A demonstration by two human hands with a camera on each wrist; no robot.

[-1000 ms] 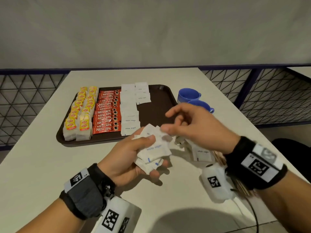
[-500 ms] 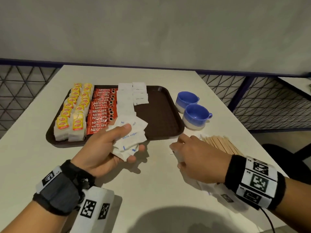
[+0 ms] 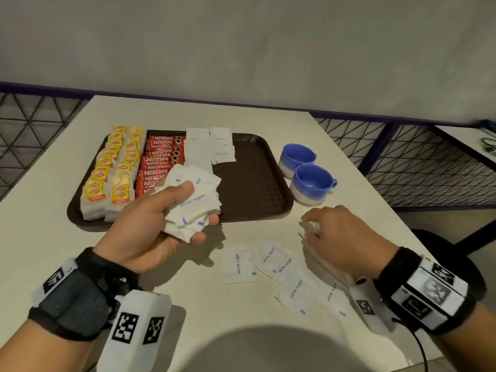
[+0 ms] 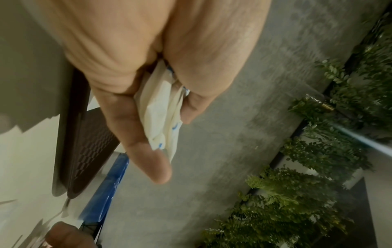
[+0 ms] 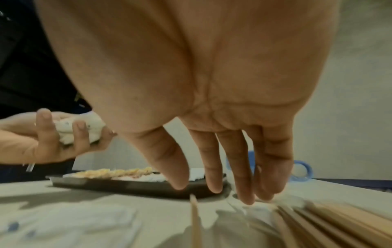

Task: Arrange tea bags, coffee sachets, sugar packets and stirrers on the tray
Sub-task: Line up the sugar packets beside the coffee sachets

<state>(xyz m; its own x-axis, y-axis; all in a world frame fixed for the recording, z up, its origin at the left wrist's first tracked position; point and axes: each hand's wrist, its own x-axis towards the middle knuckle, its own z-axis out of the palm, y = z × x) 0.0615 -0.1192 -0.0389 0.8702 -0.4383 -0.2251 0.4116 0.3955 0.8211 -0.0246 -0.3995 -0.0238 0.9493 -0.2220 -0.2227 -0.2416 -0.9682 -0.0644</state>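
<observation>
My left hand (image 3: pixel 171 200) grips a crumpled bunch of white sugar packets (image 3: pixel 198 189) above the near edge of the brown tray (image 3: pixel 255 189); the left wrist view shows the bunch (image 4: pixel 161 117) pinched between thumb and fingers. On the tray lie rows of yellow-tagged tea bags (image 3: pixel 112 167), red coffee sachets (image 3: pixel 161 162) and sugar packets (image 3: pixel 209 146). Several loose sugar packets (image 3: pixel 239 265) lie on the table near me. My right hand (image 3: pixel 335 232) hovers palm down right of them, its straight fingers (image 5: pixel 244 184) touching a white packet (image 3: pixel 312 228) beside the wooden stirrers (image 5: pixel 339 223).
Two blue cups (image 3: pixel 311 183) stand right of the tray, just beyond my right hand. The tray's right half is bare. The white table (image 3: pixel 53 237) ends at a wire-mesh railing on the left and right, with a grey wall behind.
My left hand has carried the bunch forward to the tray's near edge. My right hand has shifted right, uncovering loose sugar packets on the table, and its fingers have straightened.
</observation>
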